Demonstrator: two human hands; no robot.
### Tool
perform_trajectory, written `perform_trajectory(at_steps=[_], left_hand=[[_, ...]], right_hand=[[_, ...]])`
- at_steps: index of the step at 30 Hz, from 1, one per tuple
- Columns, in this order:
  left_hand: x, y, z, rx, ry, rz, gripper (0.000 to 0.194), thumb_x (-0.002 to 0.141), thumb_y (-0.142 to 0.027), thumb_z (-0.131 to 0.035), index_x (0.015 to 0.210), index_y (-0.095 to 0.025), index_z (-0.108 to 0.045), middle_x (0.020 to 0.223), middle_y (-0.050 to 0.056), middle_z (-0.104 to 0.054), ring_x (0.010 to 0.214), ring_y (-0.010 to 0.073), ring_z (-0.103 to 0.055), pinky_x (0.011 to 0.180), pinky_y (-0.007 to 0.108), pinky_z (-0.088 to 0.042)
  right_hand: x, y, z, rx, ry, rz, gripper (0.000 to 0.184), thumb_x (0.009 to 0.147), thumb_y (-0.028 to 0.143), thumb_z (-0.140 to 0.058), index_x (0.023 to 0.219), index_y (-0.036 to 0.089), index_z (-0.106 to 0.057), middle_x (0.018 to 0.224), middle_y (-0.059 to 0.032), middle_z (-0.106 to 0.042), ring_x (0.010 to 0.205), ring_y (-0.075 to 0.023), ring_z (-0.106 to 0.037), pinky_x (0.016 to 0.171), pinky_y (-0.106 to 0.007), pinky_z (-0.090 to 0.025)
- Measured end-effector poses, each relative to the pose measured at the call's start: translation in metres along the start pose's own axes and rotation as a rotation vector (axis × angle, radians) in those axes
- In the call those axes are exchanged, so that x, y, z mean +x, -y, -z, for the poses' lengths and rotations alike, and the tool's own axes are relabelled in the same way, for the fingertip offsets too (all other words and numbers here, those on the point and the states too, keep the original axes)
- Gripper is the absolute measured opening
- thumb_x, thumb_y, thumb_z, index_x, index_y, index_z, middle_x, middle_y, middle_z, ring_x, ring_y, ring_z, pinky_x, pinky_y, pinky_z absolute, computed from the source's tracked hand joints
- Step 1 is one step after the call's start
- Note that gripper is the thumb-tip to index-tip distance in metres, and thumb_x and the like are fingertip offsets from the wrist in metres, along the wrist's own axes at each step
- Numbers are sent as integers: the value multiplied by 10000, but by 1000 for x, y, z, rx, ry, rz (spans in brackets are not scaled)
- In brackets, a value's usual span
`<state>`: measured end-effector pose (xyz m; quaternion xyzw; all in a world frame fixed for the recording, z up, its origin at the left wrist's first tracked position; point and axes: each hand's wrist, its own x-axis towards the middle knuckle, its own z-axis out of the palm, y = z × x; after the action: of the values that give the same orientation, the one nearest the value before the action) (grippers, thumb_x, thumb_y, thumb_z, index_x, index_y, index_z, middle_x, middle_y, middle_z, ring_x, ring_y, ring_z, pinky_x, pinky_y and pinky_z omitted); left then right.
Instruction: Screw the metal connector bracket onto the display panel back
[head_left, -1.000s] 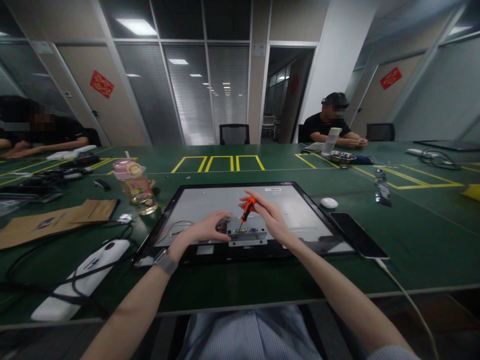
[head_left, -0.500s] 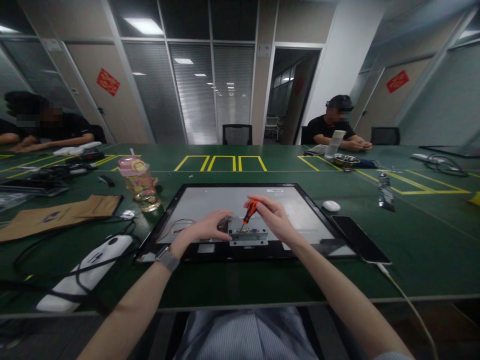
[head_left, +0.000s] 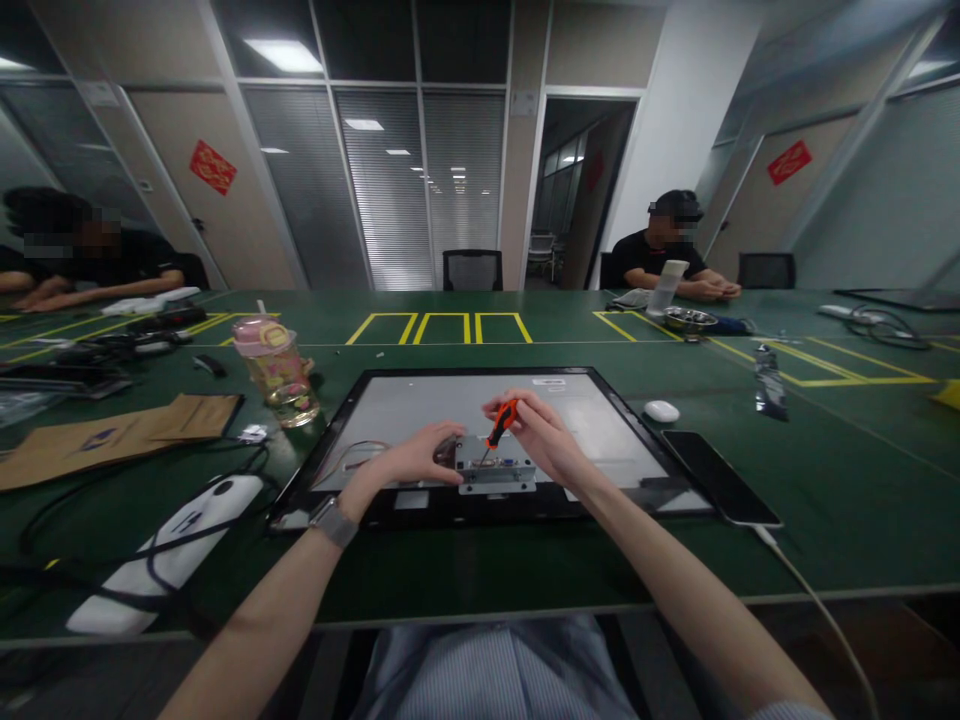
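Observation:
A flat monitor panel (head_left: 420,400) with a black frame and grey back lies on the green table in front of me. On its near middle part sits a metal bracket (head_left: 517,480) with a row of connector ports. My right hand (head_left: 544,430) is closed around an orange and black screwdriver (head_left: 501,424), whose thin shaft slants down to the ports. My left hand (head_left: 416,455) grips the bracket's left end between thumb and fingers; the fingertips are partly hidden behind it. Thin wires (head_left: 337,460) lie on the panel left of that hand.
To the left are a pink-lidded cup (head_left: 274,370), a brown paper bag (head_left: 112,435) and a white power strip (head_left: 169,560) with black cables. On the right lie a plugged-in phone (head_left: 720,478) and a white earbud case (head_left: 661,411). Other people sit across the table.
The camera view has shifted very slightly. Both hands, the screwdriver and the bracket keep nearly the same places.

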<state>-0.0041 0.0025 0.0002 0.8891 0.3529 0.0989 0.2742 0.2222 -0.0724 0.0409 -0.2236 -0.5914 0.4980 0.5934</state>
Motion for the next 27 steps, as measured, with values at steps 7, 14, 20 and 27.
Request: perform_trajectory(at_steps=[7, 14, 20, 27], left_hand=[[2, 4, -1, -9, 5, 5, 812, 636, -562, -717, 1315, -216, -435, 1435, 95, -395, 1362, 301, -290, 1127, 440, -220], [1, 4, -1, -26, -10, -7, 803, 632, -551, -725, 1312, -229, -445, 1421, 91, -415, 1351, 295, -309, 1126, 438, -223], [2, 2, 0, -12, -13, -17, 784, 633, -536, -730, 1295, -214, -459, 1405, 100, -431, 1312, 296, -367, 1104, 427, -265], [2, 2, -1, -36, -13, -8, 769, 632, -508, -742, 1292, -231, -459, 1409, 90, -429, 1334, 286, -335, 1119, 434, -236]], right_hand=[[1, 2, 0, -14, -8, -37, 249, 864, 428, -565, 1014, 239, -624, 902, -45, -660, 923, -194, -622, 881, -387, -472], [2, 1, 3, -101, -32, 3, 229, 822, 454, -612, 874, 232, -638, 935, -37, -644, 938, -195, -617, 899, -378, -465], [2, -1, 8, -195, -10, 53, 253, 911, 409, -494, 1046, 234, -616, 952, -55, -670, 944, -192, -621, 912, -393, -451], [1, -3, 8, -239, -24, 64, 212, 857, 413, -578, 934, 234, -663, 971, -45, -645, 950, -193, -606, 898, -375, -459]])
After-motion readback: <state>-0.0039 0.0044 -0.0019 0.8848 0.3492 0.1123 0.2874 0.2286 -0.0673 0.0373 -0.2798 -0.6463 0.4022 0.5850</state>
